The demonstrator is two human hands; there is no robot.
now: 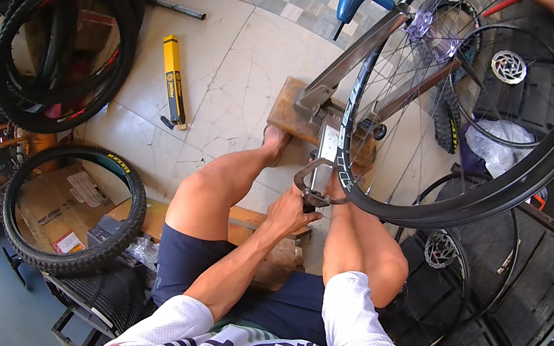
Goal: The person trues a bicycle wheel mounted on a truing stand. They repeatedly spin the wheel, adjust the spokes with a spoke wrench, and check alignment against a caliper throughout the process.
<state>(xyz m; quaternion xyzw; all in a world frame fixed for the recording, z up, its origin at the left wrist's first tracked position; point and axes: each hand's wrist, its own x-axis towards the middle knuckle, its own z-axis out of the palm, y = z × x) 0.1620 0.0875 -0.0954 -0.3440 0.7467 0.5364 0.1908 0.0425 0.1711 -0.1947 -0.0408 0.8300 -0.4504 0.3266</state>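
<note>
left hand [288,213] curled round dark knob [308,206] at near end of metal stand [351,64]. right hand [335,185] mostly hidden by rim, can't tell its grip. wheel [349,123] up between stand's two arms, wooden block [291,108] underneath. yellow box [173,75] off left, on floor tiles [245,58].

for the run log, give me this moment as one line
wheel: mounted in metal stand | left hand: at stand's caliper | right hand: mostly hidden by wheel | yellow box: on floor

Bicycle workshop: wheel stand [349,64], bunched tyres [8,51]
</note>
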